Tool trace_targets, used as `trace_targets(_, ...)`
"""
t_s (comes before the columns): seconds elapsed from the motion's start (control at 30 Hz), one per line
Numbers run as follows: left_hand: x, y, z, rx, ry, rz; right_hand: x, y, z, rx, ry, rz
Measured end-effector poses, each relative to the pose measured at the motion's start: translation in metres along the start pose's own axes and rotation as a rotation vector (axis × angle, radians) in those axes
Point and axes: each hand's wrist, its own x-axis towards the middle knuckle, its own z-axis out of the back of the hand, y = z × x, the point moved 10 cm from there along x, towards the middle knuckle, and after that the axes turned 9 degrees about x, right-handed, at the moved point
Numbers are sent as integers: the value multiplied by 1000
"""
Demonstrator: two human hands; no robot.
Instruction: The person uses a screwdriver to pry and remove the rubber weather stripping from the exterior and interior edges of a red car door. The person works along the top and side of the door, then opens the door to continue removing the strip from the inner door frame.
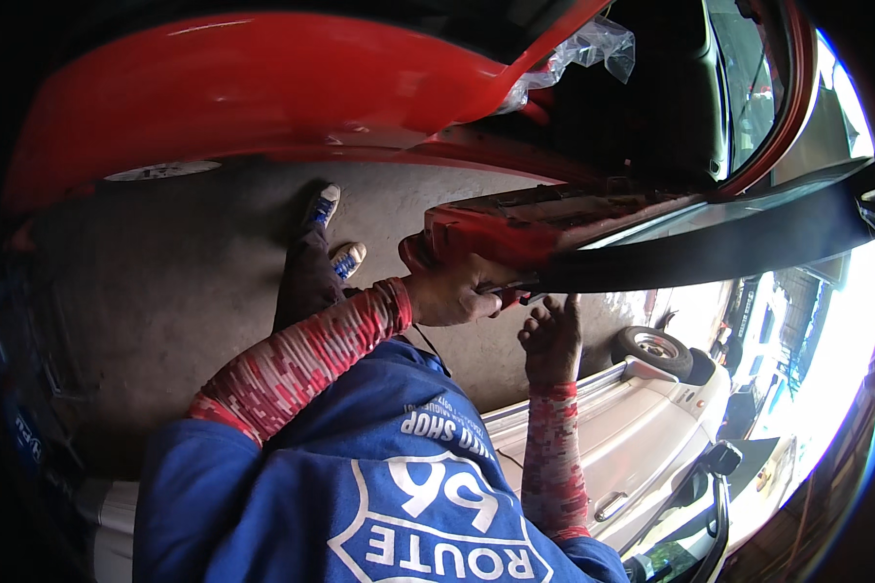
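Note:
An opened red car door (486, 228) stands in front of me, with its dark window frame (719, 255) running to the right. Against the door's near side, my left hand (452, 293) is closed, thumb and fingers pressed together round a small dark piece at the door. What that piece is I cannot make out. Just to the right, my right hand (552, 340) is raised below the window frame, its fingers apart and loosely bent. Nothing shows in it. Both forearms wear red patterned sleeves.
The red car body (262, 92) fills the far left, with clear plastic wrap (593, 51) by its door opening. Behind on the right stands a pale vehicle (632, 413) with a wheel (656, 352) on it. My shoes are on the concrete floor (204, 253).

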Motion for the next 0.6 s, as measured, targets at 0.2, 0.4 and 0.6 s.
trace_targets(0.2,0,-10,11,51,-82,-70,-15,4,-58,-62,265,-7)
trace_targets(0.4,-11,-8,10,8,-357,-92,-14,0,-41,91,209,-69)
trace_targets(0.6,-26,-16,18,122,-612,-75,-6,-2,-32,72,223,-60)
